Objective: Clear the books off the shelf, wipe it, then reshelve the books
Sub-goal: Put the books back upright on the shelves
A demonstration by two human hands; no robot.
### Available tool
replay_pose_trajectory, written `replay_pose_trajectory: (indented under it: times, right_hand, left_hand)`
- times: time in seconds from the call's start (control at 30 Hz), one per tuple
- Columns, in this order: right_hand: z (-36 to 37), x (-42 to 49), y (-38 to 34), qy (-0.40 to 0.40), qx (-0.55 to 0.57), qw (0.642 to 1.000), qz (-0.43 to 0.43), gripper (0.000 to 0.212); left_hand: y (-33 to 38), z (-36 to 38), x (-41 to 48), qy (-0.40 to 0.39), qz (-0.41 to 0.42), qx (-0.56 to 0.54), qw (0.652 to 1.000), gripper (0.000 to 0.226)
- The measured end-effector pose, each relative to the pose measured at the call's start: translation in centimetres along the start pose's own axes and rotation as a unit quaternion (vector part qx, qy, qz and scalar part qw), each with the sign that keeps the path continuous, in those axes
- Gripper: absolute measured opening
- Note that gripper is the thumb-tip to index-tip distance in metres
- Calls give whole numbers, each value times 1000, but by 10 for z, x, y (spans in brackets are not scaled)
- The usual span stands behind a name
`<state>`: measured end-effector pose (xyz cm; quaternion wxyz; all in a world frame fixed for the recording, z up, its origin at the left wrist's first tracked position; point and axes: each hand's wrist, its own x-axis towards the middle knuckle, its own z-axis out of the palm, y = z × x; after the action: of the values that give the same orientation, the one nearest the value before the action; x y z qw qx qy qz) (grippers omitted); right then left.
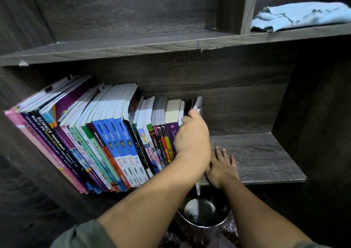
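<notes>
Head view: thin book (198, 104) upright at the right end of the books (106, 133).
Left hand (191, 135) curls round it; right hand (223, 165) lies flat, fingers straight, on the shelf (266, 156) alongside.

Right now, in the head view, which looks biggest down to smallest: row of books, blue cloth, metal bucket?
1. row of books
2. blue cloth, cut off by the frame edge
3. metal bucket, partly hidden, so less sure

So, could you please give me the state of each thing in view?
books: standing, leaning left, on the lower shelf
thin book: upright at the row's right end, held by the left grip
right grip: flat on the lower shelf
blue cloth: crumpled, lying on the upper shelf
metal pot: open, below
</notes>
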<state>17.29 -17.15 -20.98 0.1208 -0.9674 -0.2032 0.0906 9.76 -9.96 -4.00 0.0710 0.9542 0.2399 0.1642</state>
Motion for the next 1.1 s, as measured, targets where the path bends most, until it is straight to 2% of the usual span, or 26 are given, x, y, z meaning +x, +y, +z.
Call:
replay_pose_trajectory:
  times: [0.13, 0.23, 0.3, 0.37, 0.43, 0.53, 0.63, 0.73, 0.83, 0.97, 1.1]
  right_hand:
    - [4, 3, 1, 15, 9, 1000, 5, 60]
    - [5, 5, 1, 18, 9, 1000, 9, 60]
    - [5, 5, 1, 19, 10, 1000, 9, 60]
    - [6, 6, 0, 23, 9, 1000, 10, 60]
    - [6, 6, 0, 26, 6, 1000, 11, 59]
    - [7, 7, 1, 23, 4, 1000, 11, 59]
    - [7, 7, 1, 25, -1, 1000, 6, 58]
    - [8, 5, 2, 19, -11, 1000, 0, 58]
    - [7, 3, 3, 19, -20, 1000, -2, 59]
    - [7, 4, 4, 9, -23, 1000, -6, 58]
    - [8, 4, 7, 3, -32, 999, -11, 59]
  left_hand:
    - [-7, 8, 22, 43, -42, -23, 998, 24]
    - [-9, 20, 34, 151, -68, 14, 986, 24]
    - [-10, 30, 41, 185, -47, 40, 981, 33]
    - [-11, 37, 46, 172, -11, 70, 982, 43]
    - [-9, 36, 48, 142, -2, 79, 987, 42]
    - [-4, 27, 44, 150, 16, 53, 987, 47]
    - [4, 21, 43, 64, 6, 12, 998, 43]
    - [9, 21, 43, 4, -41, 20, 999, 58]
    - [9, 20, 38, -38, -36, 14, 999, 77]
    - [-1, 18, 21, -27, 17, 33, 999, 73]
    - [-20, 6, 4, -33, 21, 62, 997, 76]
